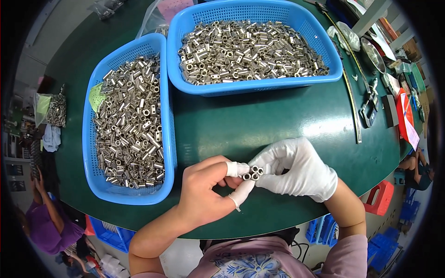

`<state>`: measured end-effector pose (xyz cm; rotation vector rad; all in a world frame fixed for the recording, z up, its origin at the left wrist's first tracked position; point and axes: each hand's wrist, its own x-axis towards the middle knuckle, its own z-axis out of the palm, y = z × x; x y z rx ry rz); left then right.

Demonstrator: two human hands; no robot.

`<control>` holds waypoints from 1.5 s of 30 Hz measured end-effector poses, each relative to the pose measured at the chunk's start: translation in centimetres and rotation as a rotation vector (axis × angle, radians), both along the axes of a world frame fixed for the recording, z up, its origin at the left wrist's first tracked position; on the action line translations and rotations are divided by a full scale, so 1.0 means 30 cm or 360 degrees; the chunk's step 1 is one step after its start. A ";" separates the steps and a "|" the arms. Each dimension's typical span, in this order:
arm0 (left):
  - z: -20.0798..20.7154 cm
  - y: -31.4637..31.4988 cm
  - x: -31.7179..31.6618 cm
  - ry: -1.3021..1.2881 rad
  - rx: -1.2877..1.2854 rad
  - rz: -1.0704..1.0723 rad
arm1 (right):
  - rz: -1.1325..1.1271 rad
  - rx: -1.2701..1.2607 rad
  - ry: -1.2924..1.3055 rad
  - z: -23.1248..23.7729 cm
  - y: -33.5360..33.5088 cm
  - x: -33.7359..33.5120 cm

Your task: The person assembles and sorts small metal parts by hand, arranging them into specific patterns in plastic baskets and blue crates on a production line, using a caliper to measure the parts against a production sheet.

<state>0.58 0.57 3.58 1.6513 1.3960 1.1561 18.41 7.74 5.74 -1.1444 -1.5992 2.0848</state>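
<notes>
Between my two hands, over the near part of the table, a small cluster of short metal sleeves (253, 173) is held with the round open ends facing up toward me. My left hand (204, 187) is bare except for white finger covers on the thumb and index finger, which pinch the cluster from the left. From the right, my right hand (299, 169), in a white cloth glove, grips the same sleeves with thumb and fingers. Its fingertips partly hide them.
Two blue plastic baskets full of similar sleeves stand on the green table (218, 125): one basket (171, 153) at left, another (259, 85) at the back. A long ruler (352, 106), a caliper-like tool (369, 111) and a red packet (406, 118) lie right. Another person (51, 227) is at far left.
</notes>
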 end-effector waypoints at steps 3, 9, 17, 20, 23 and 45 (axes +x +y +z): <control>-0.005 0.005 0.006 -0.0022 0.0024 0.0008 | 0.0002 0.0067 0.0004 -0.004 0.001 0.005; -0.057 0.005 0.020 0.0319 0.0087 -0.0014 | 0.0227 0.0886 -0.0351 -0.030 0.003 0.005; -0.043 -0.002 0.011 0.0584 0.0084 -0.0055 | 0.0328 0.1620 -0.0575 -0.025 -0.012 -0.004; -0.038 0.022 -0.012 0.0430 0.0091 0.0103 | 0.0409 0.1848 -0.0648 -0.045 -0.018 -0.019; -0.062 0.038 -0.022 0.0231 0.0099 0.0238 | 0.0551 0.2015 -0.0817 -0.064 -0.021 -0.037; -0.096 0.034 -0.035 0.0261 0.0286 0.0189 | -0.0097 -0.0212 0.1060 -0.041 0.007 0.025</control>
